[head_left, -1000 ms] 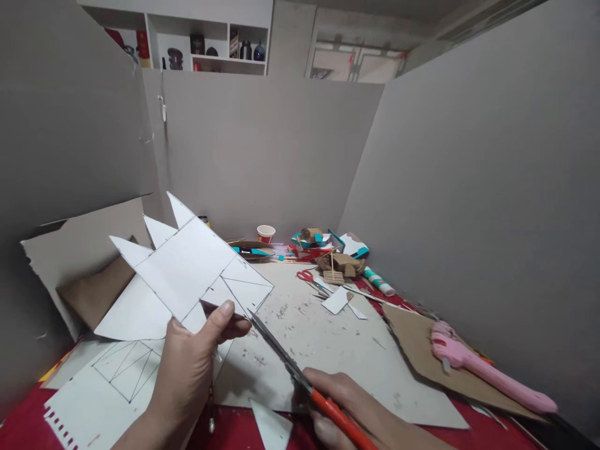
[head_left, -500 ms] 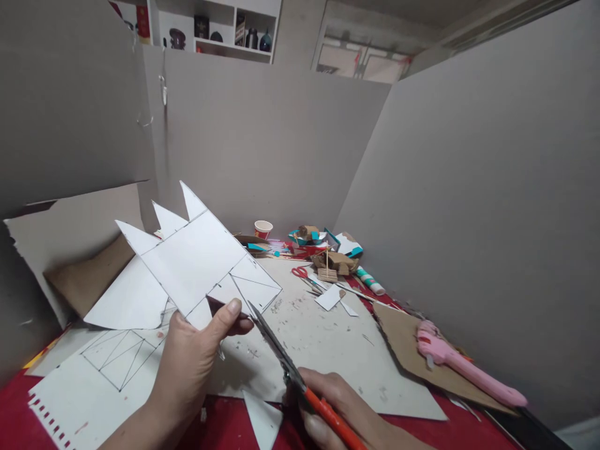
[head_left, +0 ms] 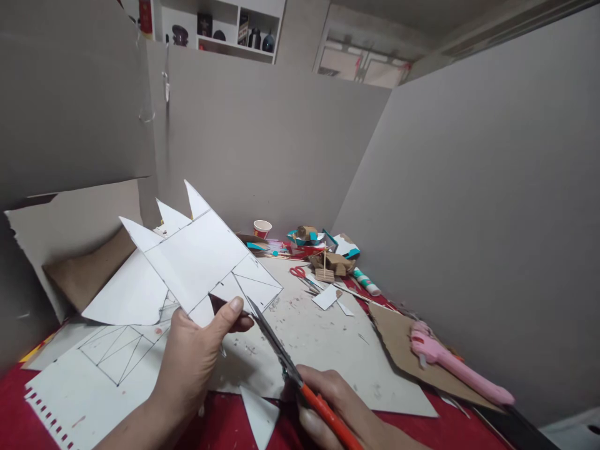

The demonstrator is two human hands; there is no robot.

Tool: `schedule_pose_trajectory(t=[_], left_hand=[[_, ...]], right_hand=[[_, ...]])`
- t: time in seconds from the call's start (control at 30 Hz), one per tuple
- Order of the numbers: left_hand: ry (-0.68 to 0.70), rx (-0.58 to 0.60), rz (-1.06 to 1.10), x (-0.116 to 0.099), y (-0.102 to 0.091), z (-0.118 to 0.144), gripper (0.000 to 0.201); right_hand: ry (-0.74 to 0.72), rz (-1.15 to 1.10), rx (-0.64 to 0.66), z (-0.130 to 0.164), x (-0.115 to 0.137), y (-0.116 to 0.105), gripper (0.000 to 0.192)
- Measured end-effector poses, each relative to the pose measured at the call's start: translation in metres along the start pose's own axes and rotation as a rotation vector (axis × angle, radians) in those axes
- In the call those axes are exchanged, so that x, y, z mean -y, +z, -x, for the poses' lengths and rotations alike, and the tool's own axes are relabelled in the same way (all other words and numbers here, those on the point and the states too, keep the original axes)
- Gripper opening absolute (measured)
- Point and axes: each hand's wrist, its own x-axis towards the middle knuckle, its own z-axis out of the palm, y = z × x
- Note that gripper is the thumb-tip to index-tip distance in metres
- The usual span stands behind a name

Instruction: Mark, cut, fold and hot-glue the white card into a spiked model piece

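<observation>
Scissors at the card's edge
Left hand [head_left: 194, 359] pinches the lifted white card [head_left: 197, 259], thumb on top; right hand [head_left: 337, 409] is wrapped around the orange scissors [head_left: 290, 369], blades touching the card above the table [head_left: 328, 350].

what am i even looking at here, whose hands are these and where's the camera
The camera sits on a person's head and looks forward and down, so the two bare hands are that person's own. There is only this one view.

The left hand pinches a white card cutout with pointed flaps and pencil lines, lifted above the table. The right hand grips orange-handled scissors, whose blade tips meet the card's edge by the left thumb.

On the red table lie a larger grey board, a white offcut triangle, a pink glue gun on brown cardboard, a second pair of red scissors and a paper cup.
</observation>
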Motion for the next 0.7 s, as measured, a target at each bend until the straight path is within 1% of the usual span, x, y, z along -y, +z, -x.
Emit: schedule_pose_trajectory(t=[0.1,0.27,0.4,0.57,0.7], left_hand=[[0.01,0.001,-0.012,0.0008,-0.0005,0.0001,0.029],[0.003,0.005,-0.047,0.0012,-0.0008,0.0008,0.029],[0.014,0.0,-0.051,0.0013,-0.0007,0.0008,0.03],[0.0,0.004,-0.052,0.0012,-0.0008,0.0013,0.029],[-0.013,-0.003,-0.044,-0.0015,0.0014,0.0026,0.029]], right_hand=[[-0.006,0.011,-0.024,0.0001,-0.001,0.0007,0.03],[0.048,0.021,-0.044,0.0015,0.0004,0.0028,0.035],[0.014,0.033,-0.057,0.0016,0.0008,0.0027,0.035],[-0.002,0.04,-0.023,0.0016,-0.0033,0.0017,0.036],[-0.003,0.073,-0.059,0.0021,-0.0078,0.0046,0.038]])
